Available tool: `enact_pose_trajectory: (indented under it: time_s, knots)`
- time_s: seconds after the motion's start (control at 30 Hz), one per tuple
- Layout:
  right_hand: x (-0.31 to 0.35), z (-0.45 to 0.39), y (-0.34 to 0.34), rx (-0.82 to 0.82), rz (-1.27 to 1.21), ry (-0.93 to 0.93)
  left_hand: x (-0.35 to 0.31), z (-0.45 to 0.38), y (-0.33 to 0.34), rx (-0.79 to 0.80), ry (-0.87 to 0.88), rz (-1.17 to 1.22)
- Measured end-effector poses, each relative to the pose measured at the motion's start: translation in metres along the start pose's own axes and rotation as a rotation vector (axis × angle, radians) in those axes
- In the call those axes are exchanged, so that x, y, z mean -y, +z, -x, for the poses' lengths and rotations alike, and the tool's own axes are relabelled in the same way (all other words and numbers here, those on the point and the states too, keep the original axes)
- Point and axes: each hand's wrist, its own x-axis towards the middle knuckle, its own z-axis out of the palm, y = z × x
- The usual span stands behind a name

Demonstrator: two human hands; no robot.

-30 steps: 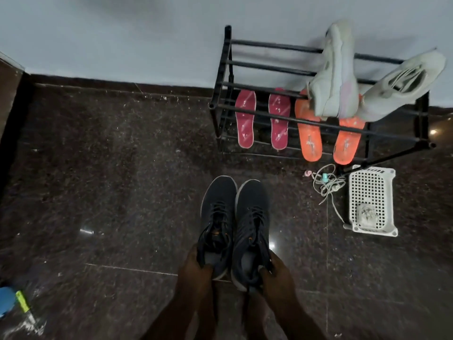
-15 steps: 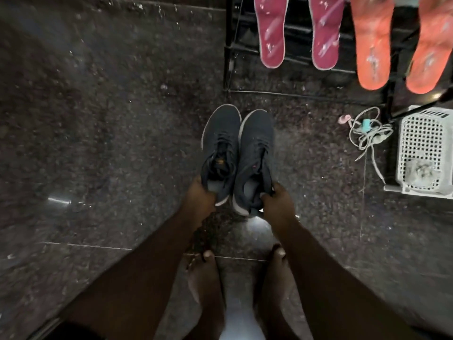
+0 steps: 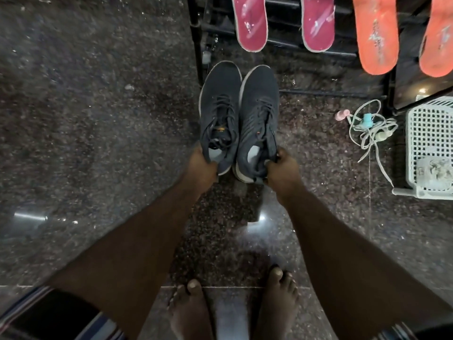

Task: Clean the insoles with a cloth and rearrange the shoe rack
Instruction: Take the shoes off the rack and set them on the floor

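Observation:
Two dark grey sneakers lie side by side, toes toward the rack. My left hand (image 3: 202,166) grips the heel of the left sneaker (image 3: 219,104). My right hand (image 3: 282,169) grips the heel collar of the right sneaker (image 3: 259,106). Two magenta insoles (image 3: 250,20) and two orange insoles (image 3: 377,35) lean on the bars of the black shoe rack (image 3: 196,45) at the top. No cloth is identifiable outside the basket.
A white perforated plastic basket (image 3: 429,133) with something crumpled inside sits on the floor at right. A tangle of white laces with pink and teal bits (image 3: 367,128) lies beside it. My bare feet (image 3: 279,303) stand on the dark speckled granite floor (image 3: 98,119).
The view has tilted down and come closer, so the rack's top and the white shoes have left the frame. Both hands keep their hold on the sneakers, which have shifted toward the rack.

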Motion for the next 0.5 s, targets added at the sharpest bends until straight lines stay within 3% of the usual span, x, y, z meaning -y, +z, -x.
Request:
enact_pose_trajectory:
  time_s: [0.17,0.37,0.5]
  knots:
    - [-0.001,-0.011,-0.001,-0.027,0.051,-0.001,0.013,-0.009,0.007,-0.046,0.002,-0.071]
    - [0.005,-0.012,0.006,-0.091,0.29,-0.029,0.017,-0.013,0.008,-0.043,-0.038,-0.021]
    - [0.019,-0.006,0.002,-0.041,0.376,-0.014,0.009,-0.01,0.007,0.005,-0.111,-0.051]
